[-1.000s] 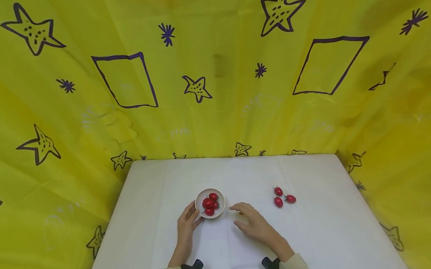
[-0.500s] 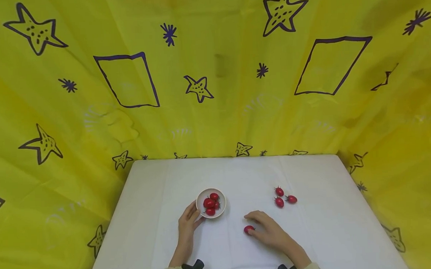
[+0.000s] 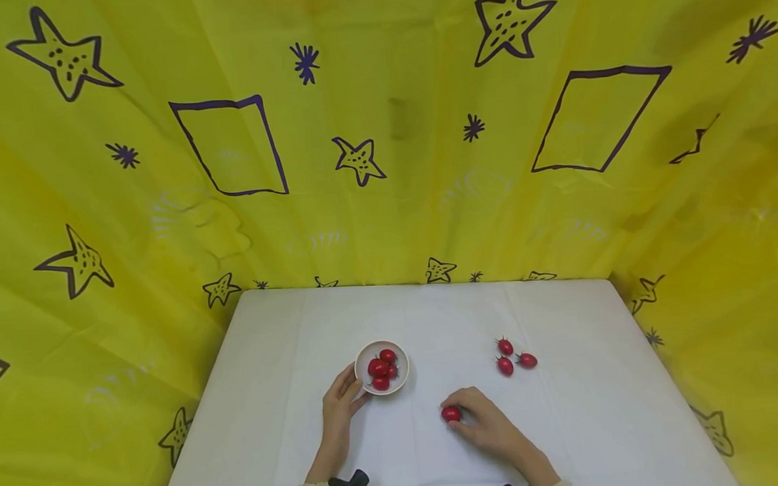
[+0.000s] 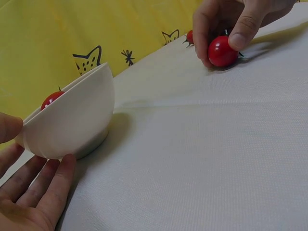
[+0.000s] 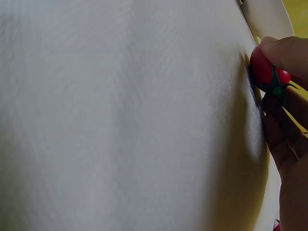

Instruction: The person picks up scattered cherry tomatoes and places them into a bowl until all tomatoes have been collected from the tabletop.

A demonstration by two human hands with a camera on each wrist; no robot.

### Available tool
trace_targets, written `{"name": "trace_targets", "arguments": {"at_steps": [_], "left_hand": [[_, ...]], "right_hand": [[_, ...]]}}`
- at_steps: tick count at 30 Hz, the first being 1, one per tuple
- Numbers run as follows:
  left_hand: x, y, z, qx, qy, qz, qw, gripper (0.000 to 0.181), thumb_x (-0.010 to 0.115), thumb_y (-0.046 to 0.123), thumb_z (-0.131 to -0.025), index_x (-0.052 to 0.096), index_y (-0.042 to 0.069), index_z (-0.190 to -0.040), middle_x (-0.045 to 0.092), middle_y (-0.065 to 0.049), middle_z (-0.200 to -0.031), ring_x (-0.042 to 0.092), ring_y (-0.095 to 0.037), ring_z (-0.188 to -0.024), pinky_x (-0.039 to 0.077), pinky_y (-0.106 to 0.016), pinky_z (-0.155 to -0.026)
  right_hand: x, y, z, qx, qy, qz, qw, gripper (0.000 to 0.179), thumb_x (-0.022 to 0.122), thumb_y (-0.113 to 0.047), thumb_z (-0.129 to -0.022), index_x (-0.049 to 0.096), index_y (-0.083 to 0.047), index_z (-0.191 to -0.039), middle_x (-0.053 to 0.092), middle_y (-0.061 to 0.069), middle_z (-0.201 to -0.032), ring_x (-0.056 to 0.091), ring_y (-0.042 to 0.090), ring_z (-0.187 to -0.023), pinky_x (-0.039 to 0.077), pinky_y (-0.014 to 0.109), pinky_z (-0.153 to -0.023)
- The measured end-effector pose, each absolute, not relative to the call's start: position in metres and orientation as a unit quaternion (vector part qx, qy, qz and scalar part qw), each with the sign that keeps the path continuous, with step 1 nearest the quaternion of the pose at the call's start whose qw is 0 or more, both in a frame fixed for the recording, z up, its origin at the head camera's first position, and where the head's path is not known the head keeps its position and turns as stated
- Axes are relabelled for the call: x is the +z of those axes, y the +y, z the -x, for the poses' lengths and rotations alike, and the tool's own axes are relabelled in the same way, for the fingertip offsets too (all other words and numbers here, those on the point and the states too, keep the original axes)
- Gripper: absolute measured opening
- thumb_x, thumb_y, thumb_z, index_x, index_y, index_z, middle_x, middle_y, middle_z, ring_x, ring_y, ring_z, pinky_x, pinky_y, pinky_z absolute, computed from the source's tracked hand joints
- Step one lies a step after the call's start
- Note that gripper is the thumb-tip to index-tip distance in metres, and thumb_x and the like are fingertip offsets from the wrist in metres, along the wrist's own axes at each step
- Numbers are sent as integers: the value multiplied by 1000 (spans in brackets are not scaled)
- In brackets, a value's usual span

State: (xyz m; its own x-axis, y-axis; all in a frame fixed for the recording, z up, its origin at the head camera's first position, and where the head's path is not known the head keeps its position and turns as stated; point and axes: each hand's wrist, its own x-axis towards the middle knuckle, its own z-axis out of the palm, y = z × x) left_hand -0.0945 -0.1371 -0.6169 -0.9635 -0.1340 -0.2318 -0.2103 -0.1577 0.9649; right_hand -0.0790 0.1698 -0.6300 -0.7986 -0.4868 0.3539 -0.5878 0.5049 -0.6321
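Note:
A small white bowl (image 3: pixel 362 382) with several red cherry tomatoes (image 3: pixel 378 368) in it stands left of the table's middle. My left hand (image 3: pixel 337 408) grips the bowl's left side; in the left wrist view its thumb is at the rim and its fingers are low against the wall. To the right of the bowl, my right hand (image 3: pixel 488 424) pinches a single cherry tomato (image 3: pixel 451 414) between thumb and fingers, at the tabletop. The right wrist view shows the green stem end of this tomato (image 5: pixel 262 67) beside the fingers.
Three more cherry tomatoes (image 3: pixel 505 366) lie in a loose group beyond my right hand, on the white-covered table (image 3: pixel 289 332). Yellow sheeting (image 3: pixel 401 221) with dark star drawings rises around the table's back and sides.
My right hand has drawn away from the bowl toward the lower right, uncovering a cherry tomato, and its thumb and fingers have closed around that tomato. My left hand stays at the bowl.

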Motion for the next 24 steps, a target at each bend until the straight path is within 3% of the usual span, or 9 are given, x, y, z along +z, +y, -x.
{"name": "trace_targets", "arguments": {"at_steps": [18,24], "left_hand": [[-621,-138,93,751,646,134,22,55,60,17,-106,44,-3,-154,45,-30,-159,51,-44,-144,62,-43,-104],[-624,-138,94,755,641,132,18,55,60,17,-105,44,-3,-154,45,-30,-158,52,-44,-143,62,-42,-104]], "right_hand": [[-625,162,87,395,-878,-268,36,30,79,-11,-91,72,-18,-120,73,-10,-117,64,10,-106,60,26,-95],[-619,153,98,395,-875,-274,51,31,79,-4,-90,72,-14,-118,72,-8,-114,61,8,-101,60,24,-88]]}}
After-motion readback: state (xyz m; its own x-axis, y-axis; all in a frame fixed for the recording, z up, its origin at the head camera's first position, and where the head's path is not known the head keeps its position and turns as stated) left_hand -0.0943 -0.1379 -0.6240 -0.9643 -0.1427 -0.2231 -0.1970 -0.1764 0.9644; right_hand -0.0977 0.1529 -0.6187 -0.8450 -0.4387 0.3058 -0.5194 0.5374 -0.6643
